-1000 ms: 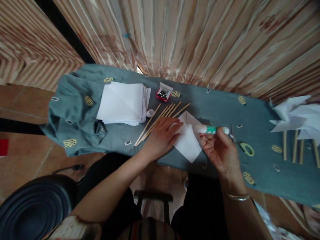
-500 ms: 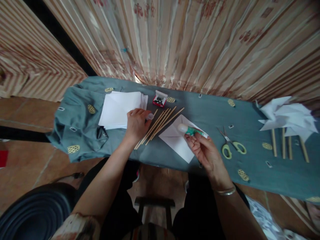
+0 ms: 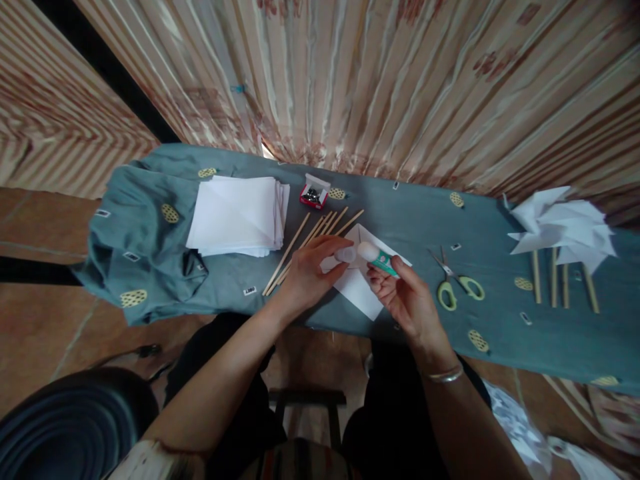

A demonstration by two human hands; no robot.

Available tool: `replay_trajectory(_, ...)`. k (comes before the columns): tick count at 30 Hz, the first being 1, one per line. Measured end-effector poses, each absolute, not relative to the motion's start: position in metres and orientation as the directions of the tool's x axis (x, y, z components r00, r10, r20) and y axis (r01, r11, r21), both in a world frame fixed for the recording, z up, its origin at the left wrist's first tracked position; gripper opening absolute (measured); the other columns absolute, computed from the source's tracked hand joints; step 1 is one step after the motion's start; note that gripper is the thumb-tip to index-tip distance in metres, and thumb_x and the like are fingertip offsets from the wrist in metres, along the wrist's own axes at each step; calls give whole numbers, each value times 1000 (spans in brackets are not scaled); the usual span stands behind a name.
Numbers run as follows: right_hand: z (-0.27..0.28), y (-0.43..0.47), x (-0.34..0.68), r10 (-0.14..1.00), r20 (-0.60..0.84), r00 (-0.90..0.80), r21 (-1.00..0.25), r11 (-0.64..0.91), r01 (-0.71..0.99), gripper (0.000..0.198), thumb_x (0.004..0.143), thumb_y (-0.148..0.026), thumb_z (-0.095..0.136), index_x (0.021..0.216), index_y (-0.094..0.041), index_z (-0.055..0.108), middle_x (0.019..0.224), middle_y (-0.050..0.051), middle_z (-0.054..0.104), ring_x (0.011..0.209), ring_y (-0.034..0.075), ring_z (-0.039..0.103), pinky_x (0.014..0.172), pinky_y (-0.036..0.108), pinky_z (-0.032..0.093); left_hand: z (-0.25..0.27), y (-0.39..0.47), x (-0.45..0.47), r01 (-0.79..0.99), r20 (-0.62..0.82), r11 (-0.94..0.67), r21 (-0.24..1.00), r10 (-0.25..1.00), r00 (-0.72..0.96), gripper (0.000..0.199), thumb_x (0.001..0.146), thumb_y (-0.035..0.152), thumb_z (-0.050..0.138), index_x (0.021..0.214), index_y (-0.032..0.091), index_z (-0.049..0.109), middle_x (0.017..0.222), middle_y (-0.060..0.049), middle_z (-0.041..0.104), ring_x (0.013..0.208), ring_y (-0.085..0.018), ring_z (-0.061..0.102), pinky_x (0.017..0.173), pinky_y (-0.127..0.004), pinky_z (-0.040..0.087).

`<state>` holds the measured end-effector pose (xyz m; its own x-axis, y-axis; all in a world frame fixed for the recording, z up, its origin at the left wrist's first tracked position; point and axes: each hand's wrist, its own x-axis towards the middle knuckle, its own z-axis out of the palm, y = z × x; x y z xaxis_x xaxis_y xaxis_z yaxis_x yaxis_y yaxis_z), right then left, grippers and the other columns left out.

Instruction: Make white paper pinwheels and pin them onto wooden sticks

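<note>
The right hand (image 3: pixel 407 300) grips a green-and-white glue stick (image 3: pixel 376 256), its long axis pointing left at the small translucent cap (image 3: pixel 345 254) pinched in the left hand (image 3: pixel 310 270), just beside its tip.

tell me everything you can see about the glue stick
The glue stick is a short tube with a green and white label and a rounded whitish tip. It looks like plastic. The right hand holds it by the body, tilted, tip pointing left toward the left hand. That hand pinches a small translucent cap right at the tip; whether the cap is touching or seated cannot be told. The stick is held just above a folded white paper on the grey-blue tablecloth.
</note>
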<state>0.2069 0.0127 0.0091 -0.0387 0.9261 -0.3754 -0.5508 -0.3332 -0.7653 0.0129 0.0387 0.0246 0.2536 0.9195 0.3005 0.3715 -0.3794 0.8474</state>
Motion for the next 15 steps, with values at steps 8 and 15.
replay_trajectory(8,16,12,205,911,-413,-6,-761,-349,-547,36,56,-39,92,80,-20,74,69,0,77,60,12,71,58,18,59,22,37,12,413,314,-400,818,913,262,33,82,12,69,115,17,68,110,-8,73,101,-19,68,91,-34,54)
replay_trajectory(15,14,10,205,941,-338,37,-848,-287,-446,31,61,-38,91,84,-24,75,71,-2,76,62,12,72,57,18,59,22,38,11,440,375,-457,773,888,265,28,79,10,72,107,16,68,100,-5,73,96,-18,67,89,-33,54)
